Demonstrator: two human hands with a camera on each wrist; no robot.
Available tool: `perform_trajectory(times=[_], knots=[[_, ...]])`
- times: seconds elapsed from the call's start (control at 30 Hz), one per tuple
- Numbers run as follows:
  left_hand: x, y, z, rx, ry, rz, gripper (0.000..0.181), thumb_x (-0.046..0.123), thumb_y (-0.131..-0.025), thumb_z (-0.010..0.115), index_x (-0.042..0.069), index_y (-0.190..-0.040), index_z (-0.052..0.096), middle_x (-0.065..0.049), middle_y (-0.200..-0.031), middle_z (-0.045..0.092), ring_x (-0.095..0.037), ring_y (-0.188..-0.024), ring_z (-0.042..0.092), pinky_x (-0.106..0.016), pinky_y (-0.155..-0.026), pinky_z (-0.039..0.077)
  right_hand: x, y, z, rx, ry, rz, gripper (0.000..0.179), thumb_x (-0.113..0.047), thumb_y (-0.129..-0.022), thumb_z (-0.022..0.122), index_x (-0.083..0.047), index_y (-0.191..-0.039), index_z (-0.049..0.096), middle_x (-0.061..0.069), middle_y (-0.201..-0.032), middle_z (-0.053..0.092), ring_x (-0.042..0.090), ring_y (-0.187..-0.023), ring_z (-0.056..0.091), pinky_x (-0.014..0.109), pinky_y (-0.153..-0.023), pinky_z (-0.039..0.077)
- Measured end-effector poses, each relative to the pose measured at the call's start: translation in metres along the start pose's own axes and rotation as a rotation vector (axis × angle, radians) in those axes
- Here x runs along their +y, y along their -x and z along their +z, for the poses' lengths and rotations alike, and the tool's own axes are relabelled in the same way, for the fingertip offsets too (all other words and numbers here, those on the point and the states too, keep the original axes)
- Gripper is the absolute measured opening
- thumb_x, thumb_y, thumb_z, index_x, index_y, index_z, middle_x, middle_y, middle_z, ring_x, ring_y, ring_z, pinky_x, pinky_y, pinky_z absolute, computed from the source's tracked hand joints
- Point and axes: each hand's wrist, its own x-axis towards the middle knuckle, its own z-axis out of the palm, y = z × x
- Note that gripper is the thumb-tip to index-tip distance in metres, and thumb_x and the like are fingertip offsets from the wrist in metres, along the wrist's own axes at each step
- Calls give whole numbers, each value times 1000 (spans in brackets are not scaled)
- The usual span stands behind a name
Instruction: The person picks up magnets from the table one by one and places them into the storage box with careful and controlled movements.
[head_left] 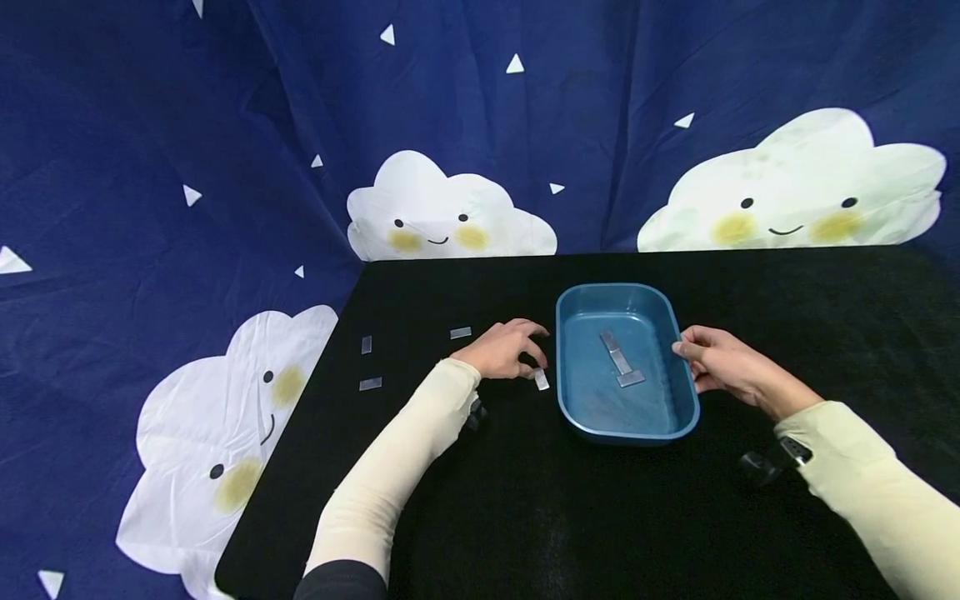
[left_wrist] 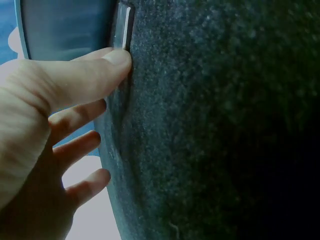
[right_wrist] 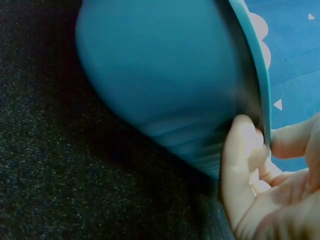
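Note:
My left hand (head_left: pixel 510 350) is just left of the blue plastic tub (head_left: pixel 628 436). Its thumb and index finger pinch one end of a small clear rectangular piece (head_left: pixel 542 380), low over the black table; in the left wrist view the piece (left_wrist: pixel 123 27) shows a bright edge beyond the thumb tip, and the other fingers are spread apart. At the tub's right side my right hand (head_left: pixel 723 367) grips the rim, thumb on top and fingers against the outer wall (right_wrist: pixel 165 65). Inside the tub lie several similar clear pieces (head_left: pixel 620 360), end to end on its floor.
Left of my left hand, more clear pieces lie apart on the black table (head_left: pixel 480 500): one piece (head_left: pixel 461 332) behind the hand, another (head_left: pixel 366 345) and a third (head_left: pixel 371 384) near the left edge. A blue curtain (head_left: pixel 465 100) with white clouds hangs behind.

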Motion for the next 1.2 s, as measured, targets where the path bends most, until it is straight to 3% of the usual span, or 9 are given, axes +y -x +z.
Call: perform_trajectory(times=[0.27, 0.53, 0.83, 1.03, 1.2], knots=[[3, 0, 2, 43, -39, -17, 15, 25, -89, 74, 26, -103, 77, -3, -146, 51, -21, -139, 41, -43, -114, 39, 0, 0, 0, -1, 1, -2, 19, -25, -105, 40, -9, -114, 42, -1, -87, 54, 12, -76, 61, 34, -73, 58], [6, -2, 2, 73, -59, -33, 5, 28, -86, 77, 23, -86, 77, -1, -134, 58, -20, -132, 45, -43, -107, 42, 1, -1, -4, -11, -3, 3, 18, -25, -105, 39, -9, -115, 42, -2, -87, 54, 12, -77, 62, 34, -74, 58], [7, 2, 5, 71, -44, -66, 4, 28, -87, 75, 27, -89, 78, -1, -150, 50, -25, -148, 32, -48, -116, 35, 3, 2, -5, -24, -16, -2, 17, -25, -105, 40, -10, -112, 43, -3, -85, 54, 11, -74, 61, 32, -72, 58], [8, 8, 7, 103, -50, -95, 4, 27, -87, 75, 27, -87, 79, 0, -148, 52, -25, -147, 32, -49, -116, 34, 2, 0, -2, -18, -15, -5, 18, -26, -105, 41, -11, -113, 43, -3, -86, 53, 11, -75, 60, 32, -72, 58], [6, 11, 8, 140, 0, -117, 4, 26, -86, 76, 24, -88, 79, -2, -146, 54, -26, -146, 34, -52, -115, 35, 4, -2, -2, -19, -26, -4, 16, -26, -105, 40, -11, -112, 43, -3, -86, 54, 11, -75, 61, 33, -72, 58]])
